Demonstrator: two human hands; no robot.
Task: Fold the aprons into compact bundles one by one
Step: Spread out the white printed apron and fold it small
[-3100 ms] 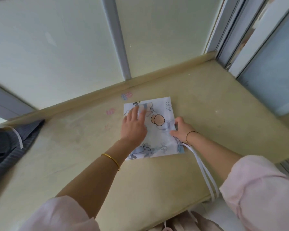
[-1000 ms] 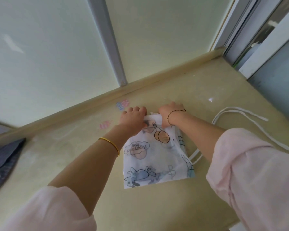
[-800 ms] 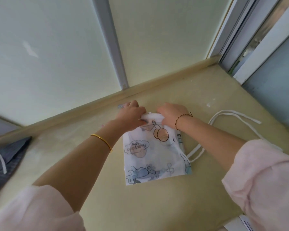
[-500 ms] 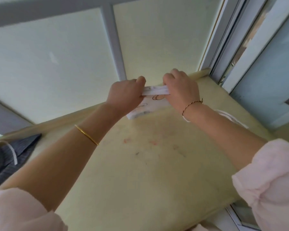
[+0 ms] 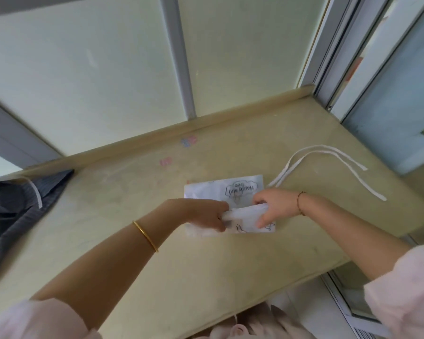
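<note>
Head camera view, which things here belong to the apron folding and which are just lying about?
Part of the job:
- printed white apron, half rolled
- its white ties, trailing right
- left hand and right hand, both gripping the roll
- dark striped apron, far left, seemingly another to fold

Just lying about:
- pink and blue marks on the tabletop

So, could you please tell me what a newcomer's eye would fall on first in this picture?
Most striking is the white printed apron in the middle of the beige counter, with the left hand and right hand gripping its rolled near edge. Its white ties trail to the right, and a dark striped cloth lies at the left edge.
</note>
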